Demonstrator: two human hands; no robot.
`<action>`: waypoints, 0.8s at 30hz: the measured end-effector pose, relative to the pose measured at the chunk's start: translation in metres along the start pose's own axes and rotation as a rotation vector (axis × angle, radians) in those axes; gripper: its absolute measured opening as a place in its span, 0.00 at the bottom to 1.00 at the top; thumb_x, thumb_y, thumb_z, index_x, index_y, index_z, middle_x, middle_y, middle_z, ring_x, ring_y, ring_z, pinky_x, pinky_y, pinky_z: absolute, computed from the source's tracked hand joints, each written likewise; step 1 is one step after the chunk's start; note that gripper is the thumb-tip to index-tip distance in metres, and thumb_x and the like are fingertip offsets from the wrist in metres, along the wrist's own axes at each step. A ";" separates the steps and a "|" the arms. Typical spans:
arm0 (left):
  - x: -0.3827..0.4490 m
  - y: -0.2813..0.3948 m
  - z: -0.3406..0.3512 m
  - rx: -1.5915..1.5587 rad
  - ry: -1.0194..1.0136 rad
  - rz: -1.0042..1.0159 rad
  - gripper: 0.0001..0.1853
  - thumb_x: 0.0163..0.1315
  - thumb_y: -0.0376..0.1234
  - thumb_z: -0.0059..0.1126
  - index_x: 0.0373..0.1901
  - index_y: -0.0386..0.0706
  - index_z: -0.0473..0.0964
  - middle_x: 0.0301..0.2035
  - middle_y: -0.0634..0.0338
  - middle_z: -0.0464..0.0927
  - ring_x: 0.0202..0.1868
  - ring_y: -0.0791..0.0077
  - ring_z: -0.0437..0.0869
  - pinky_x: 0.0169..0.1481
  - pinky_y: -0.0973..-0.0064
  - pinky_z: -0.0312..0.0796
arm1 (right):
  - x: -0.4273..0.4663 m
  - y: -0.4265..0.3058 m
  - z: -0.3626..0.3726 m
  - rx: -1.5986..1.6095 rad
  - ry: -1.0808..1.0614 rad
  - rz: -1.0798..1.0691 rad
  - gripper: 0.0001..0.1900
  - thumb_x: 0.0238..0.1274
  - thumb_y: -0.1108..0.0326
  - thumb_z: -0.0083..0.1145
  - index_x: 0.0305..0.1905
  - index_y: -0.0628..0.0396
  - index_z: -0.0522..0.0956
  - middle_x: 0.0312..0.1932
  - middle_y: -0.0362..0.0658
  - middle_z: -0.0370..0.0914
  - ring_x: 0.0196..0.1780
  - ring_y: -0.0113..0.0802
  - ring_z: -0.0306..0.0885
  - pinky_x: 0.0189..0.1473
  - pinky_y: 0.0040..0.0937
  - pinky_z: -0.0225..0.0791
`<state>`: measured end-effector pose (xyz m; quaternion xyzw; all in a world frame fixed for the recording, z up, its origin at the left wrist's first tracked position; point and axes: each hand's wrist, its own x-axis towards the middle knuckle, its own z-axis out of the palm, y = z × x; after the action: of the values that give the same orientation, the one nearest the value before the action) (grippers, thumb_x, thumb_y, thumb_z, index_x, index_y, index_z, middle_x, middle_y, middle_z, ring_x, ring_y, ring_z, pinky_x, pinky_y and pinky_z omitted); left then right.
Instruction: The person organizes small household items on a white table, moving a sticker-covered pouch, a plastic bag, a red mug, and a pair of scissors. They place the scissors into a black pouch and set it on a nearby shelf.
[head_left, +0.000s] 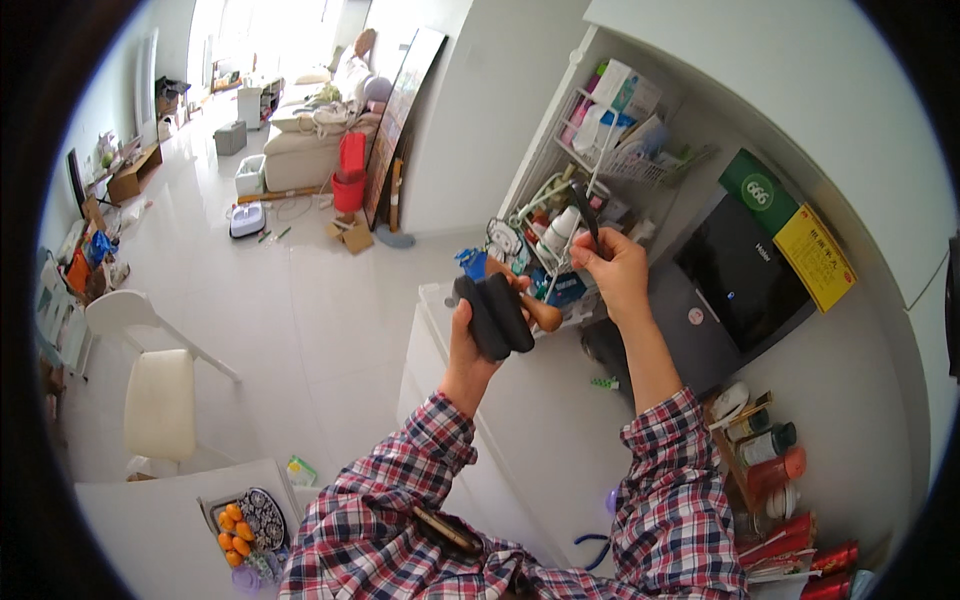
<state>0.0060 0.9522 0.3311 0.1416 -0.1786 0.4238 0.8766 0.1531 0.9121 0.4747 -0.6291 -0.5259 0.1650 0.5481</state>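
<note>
My left hand (480, 345) is closed around two black, padded-looking oblong pieces (495, 315) and a tool or utensil with a rounded wooden handle (541, 311). Up and to the right, my right hand (616, 262) pinches a thin dark elongated object (585, 210) in front of a white wire rack (592, 161) full of bottles and packets. Beneath both hands lies the white counter top (540, 420). What exactly the black pieces are cannot be told.
A dark Haier appliance (742, 270) stands on the right, with green and yellow boxes on top. Jars (765, 446) and red packets (780, 540) line the lower right. Blue-handled pliers (594, 551) lie near my right sleeve. A cream chair (159, 405) and a table with orange fruit (235, 534) are left.
</note>
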 end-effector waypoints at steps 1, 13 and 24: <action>0.000 0.000 -0.002 0.007 0.029 -0.008 0.40 0.50 0.59 0.61 0.57 0.41 0.66 0.57 0.49 0.67 0.41 0.65 0.80 0.55 0.62 0.69 | -0.003 0.006 -0.001 0.008 0.002 0.006 0.03 0.56 0.76 0.61 0.34 0.63 0.78 0.28 0.37 0.77 0.31 0.23 0.75 0.35 0.21 0.68; -0.029 -0.004 -0.035 -0.005 0.148 -0.050 0.37 0.50 0.57 0.62 0.55 0.42 0.67 0.56 0.52 0.67 0.42 0.65 0.81 0.57 0.59 0.68 | -0.051 0.058 0.007 0.150 0.131 0.169 0.03 0.57 0.76 0.60 0.35 0.63 0.78 0.30 0.39 0.78 0.31 0.24 0.77 0.36 0.21 0.70; -0.031 0.002 -0.044 -0.114 0.182 -0.010 0.36 0.51 0.56 0.62 0.55 0.42 0.67 0.56 0.52 0.67 0.42 0.65 0.82 0.57 0.60 0.68 | -0.037 0.050 0.038 -0.215 0.193 0.014 0.03 0.54 0.76 0.61 0.33 0.63 0.78 0.25 0.39 0.79 0.29 0.22 0.78 0.33 0.20 0.69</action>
<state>-0.0051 0.9494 0.2779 0.0533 -0.1215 0.4199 0.8978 0.1324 0.9080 0.4046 -0.7006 -0.4811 0.0503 0.5245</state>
